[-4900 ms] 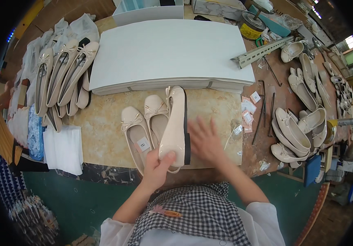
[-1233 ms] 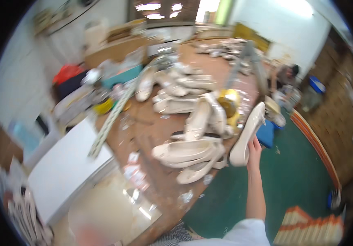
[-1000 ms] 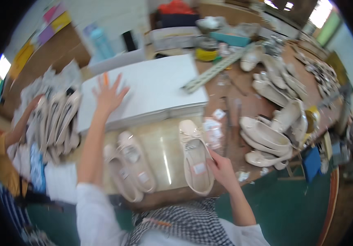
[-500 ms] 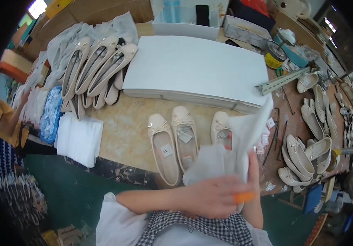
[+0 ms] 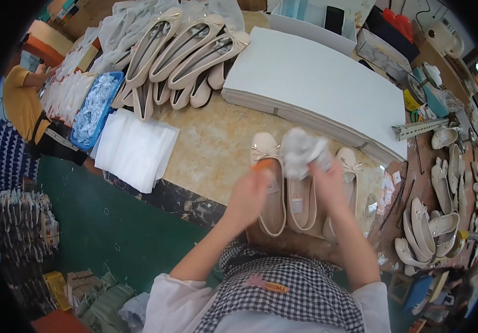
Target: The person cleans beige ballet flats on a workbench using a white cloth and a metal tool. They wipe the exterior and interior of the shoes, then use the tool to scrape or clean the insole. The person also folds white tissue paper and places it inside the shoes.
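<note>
1. Mottled tan, stone-patterned bench (image 5: 203, 147) spreads before you. Take the glossy beige middle shoe (image 5: 300, 219) as your clock's hub: the matching bow-trimmed left shoe (image 5: 273, 211) sits at nine o'clock, the matching right shoe (image 5: 351, 178) at three. All three lie near the bench's six o'clock edge.

2. Your right hand (image 5: 330, 186) seems to have its fingers clamped on a soft, crumpled white wad (image 5: 304, 150) at twelve o'clock, over the middle shoe's toe. Blur hides whether wad and shoe touch; a loose hold could let the wad unfold or fall askew.

3. Your left hand (image 5: 250, 188), with something small and orange (image 5: 262, 165) at its fingers, is over the left shoe's side. I cannot tell whether those fingers are apart or together; a hasty sweep could catch the thin bow or skew that shoe.

4. With heels so near the edge, a bump from your right forearm could tip the right shoe toward your black-and-white checked apron (image 5: 305, 291).

5. Rubbing inside the middle shoe could lift the small white label (image 5: 298, 205) on its insole.

6. Reaching wide toward three o'clock, your sleeve could scatter the little pink-and-white packets (image 5: 386, 191).
</note>
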Demonstrator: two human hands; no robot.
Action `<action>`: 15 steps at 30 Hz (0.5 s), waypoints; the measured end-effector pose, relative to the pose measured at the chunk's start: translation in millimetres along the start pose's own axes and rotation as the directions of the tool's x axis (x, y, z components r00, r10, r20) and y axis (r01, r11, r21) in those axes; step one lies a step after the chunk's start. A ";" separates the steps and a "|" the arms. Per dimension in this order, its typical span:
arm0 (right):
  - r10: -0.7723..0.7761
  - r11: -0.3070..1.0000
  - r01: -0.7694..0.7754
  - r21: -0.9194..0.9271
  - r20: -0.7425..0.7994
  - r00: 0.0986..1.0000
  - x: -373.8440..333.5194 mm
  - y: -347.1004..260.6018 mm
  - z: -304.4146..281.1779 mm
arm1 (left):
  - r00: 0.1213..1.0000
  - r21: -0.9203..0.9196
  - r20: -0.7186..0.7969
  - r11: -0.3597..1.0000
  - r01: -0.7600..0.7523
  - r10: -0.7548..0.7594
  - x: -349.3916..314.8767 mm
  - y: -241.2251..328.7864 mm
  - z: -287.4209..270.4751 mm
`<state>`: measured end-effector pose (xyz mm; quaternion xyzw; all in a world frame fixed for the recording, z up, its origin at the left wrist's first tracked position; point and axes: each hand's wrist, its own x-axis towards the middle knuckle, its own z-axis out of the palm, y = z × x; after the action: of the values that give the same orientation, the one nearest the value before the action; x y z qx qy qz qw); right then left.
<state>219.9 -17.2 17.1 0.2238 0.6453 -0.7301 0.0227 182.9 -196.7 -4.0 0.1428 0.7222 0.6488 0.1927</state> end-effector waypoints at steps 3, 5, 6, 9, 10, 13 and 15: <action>-0.116 0.902 0.175 -0.395 0.168 0.979 5.5 16.9 19.1 | 0.910 0.804 0.389 0.431 -0.411 0.141 -35.8 -16.7 4.7; -0.369 0.406 0.458 -0.791 0.317 0.874 5.3 31.3 43.9 | 0.884 0.781 0.430 0.417 -0.465 0.182 -50.5 -18.4 7.3; -0.433 0.062 0.498 -0.865 0.426 0.795 3.6 37.8 55.3 | 0.863 0.762 0.460 0.407 -0.504 0.208 -57.0 -18.3 10.9; -0.480 -0.154 0.406 -0.901 0.428 0.766 41.3 54.6 72.1 | 0.856 0.781 0.471 0.350 -0.517 0.211 -60.7 -25.2 19.8; -0.472 -0.072 0.439 -0.896 0.418 0.776 37.9 56.9 69.2 | 0.858 0.790 0.474 0.336 -0.513 0.196 -61.0 -26.9 20.4; -0.429 0.258 0.485 -0.835 0.351 0.832 28.4 36.8 55.8 | 0.866 0.791 0.447 0.352 -0.500 0.226 -58.9 -33.9 17.4; -0.377 0.577 0.433 -0.692 0.245 0.893 31.4 23.2 37.9 | 0.857 0.786 0.463 0.343 -0.515 0.227 -59.6 -34.8 20.4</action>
<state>187.9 -49.1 -13.2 0.0166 0.9143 -0.4032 -0.0342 246.6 -210.1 -34.7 0.4715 0.8649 0.1695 0.0307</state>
